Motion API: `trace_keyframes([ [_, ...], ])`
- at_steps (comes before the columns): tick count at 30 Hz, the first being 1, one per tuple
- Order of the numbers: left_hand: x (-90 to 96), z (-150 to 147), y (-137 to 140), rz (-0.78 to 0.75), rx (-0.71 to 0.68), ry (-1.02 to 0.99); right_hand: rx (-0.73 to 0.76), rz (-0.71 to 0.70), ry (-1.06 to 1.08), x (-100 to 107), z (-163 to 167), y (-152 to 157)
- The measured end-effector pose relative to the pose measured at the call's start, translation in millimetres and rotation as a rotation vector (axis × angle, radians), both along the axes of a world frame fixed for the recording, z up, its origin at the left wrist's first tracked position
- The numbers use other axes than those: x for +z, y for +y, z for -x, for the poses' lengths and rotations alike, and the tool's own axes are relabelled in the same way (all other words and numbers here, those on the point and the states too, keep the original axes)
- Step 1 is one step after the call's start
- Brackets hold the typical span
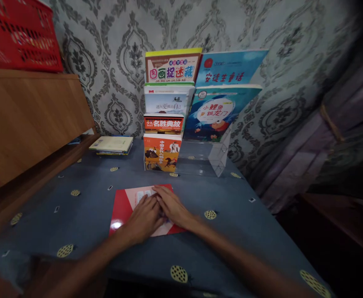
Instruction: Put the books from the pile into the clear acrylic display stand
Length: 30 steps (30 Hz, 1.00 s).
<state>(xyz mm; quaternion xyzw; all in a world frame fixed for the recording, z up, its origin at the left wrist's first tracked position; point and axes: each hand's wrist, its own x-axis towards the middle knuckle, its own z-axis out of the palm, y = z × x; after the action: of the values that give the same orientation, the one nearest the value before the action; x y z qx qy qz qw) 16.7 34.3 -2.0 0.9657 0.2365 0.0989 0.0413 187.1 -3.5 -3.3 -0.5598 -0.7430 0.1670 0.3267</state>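
A thin red and pink book (121, 209) lies flat on the blue tablecloth (91, 215). My left hand (145, 217) rests palm down on the cover, its fingers stretched out toward the far edge. Beside it, my right hand (173, 207) also lies on the book, fingers extended and slanting left, touching or overlapping the left fingertips. Neither hand grips anything that I can see. Much of the cover's middle, with some white print boxes, is hidden under the hands.
Beyond the book stands a clear tiered rack (217, 159) holding several books, among them an orange one (162, 153) and a teal one (221, 116). A small book stack (111, 145) lies back left. A wooden cabinet (29, 124) carries a red basket (22, 37). A curtain (308, 145) hangs right.
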Motion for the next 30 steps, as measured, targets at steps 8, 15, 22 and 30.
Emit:
trace_keyframes([
  [8,-11.4,62,45,-0.094,0.291,0.057,-0.004,0.105,-0.149,-6,13,5],
  [15,-21.6,96,58,-0.155,0.403,0.034,0.077,0.127,-0.325,6,43,15],
  [22,-37.4,98,63,-0.184,0.399,0.036,-0.043,0.200,-0.362,17,27,11],
  [30,-66.9,98,85,-0.124,0.394,0.184,-0.277,0.228,-0.334,12,1,-8],
])
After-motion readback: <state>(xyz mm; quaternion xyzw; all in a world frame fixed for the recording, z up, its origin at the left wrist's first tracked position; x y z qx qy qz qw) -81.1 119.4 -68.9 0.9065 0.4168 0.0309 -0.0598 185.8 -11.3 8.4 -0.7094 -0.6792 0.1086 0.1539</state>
